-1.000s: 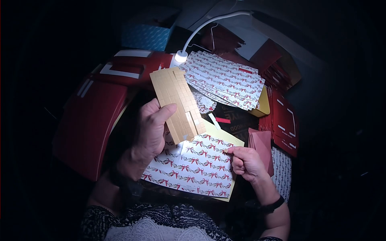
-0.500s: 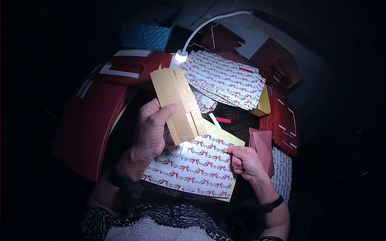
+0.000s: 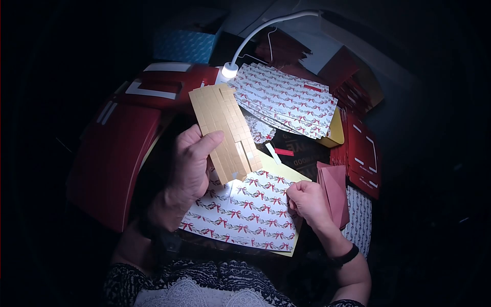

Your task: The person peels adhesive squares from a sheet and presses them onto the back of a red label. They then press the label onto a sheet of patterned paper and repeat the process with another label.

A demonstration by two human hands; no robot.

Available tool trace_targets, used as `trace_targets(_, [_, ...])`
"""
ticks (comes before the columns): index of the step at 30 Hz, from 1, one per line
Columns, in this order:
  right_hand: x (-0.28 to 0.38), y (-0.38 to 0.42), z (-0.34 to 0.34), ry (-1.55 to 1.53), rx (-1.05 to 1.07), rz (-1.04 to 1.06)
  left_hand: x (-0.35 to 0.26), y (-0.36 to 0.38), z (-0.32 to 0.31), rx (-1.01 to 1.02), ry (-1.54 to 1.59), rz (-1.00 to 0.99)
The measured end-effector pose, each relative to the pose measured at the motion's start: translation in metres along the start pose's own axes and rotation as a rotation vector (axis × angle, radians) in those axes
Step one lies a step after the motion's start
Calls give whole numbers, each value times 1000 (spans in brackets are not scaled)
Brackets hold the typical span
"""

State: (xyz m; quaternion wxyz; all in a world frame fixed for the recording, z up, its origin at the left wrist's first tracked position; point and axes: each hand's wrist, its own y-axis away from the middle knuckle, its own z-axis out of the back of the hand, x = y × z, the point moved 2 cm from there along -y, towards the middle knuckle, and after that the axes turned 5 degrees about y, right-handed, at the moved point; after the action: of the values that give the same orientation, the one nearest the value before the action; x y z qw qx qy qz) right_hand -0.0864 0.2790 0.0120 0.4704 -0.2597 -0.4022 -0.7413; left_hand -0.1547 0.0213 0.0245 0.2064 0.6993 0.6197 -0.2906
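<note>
My left hand (image 3: pixel 190 161) grips a tan sheet of small adhesive squares (image 3: pixel 221 117), thumb on its face, tilted above the work surface. Some squares are gone near its lower right, where a pale backing shows. Below lies a white sheet printed with garlands and red bows (image 3: pixel 245 215), over a pale yellow sheet (image 3: pixel 286 171). At the right edge of the printed sheet, my right hand (image 3: pixel 310 202) is closed, fingertips curled down against or just above it. Whatever those fingers pinch is hidden.
A white gooseneck lamp (image 3: pixel 229 70) lights the middle. Behind stands a stack of printed sheets (image 3: pixel 286 97). Red folders (image 3: pixel 115 163) lie left, red cards (image 3: pixel 364 153) right, beside dull red envelopes (image 3: pixel 333 192). Red and white strips (image 3: pixel 283 152) lie near the centre.
My right hand has turned and its fingertips have curled under. The small tan piece at its fingertips is no longer visible. My left hand and its sheet have barely shifted.
</note>
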Motion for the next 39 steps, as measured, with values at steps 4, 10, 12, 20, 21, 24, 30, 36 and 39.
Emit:
trace_targets(4, [6,-2,-1,214,-38,34,1,-1,0,-16,21,-7])
trace_targets(10, [23,-7,8,399,98,-105,-3,-2,-2,-39,34,-23])
trace_targets(12, [22,-8,14,343,135,-159,-4,-2,-2,-36,39,-24])
trace_targets(20, [2,-12,31,31,258,-309,-2,-4,2,-97,24,-24])
trace_targets(21, [3,-10,31,76,155,-174,-2,-4,3,-100,25,-29])
trace_targets(24, [-5,-5,25,252,-27,190,-1,-5,5,-85,11,-37])
trace_targets(30, [11,5,11,567,-123,557,0,-5,5,-92,-18,-36])
trace_targets(36, [12,3,7,668,-143,588,-2,-4,3,-79,9,-42])
trace_targets(39, [11,1,6,702,-163,609,-2,-4,4,-78,19,-46])
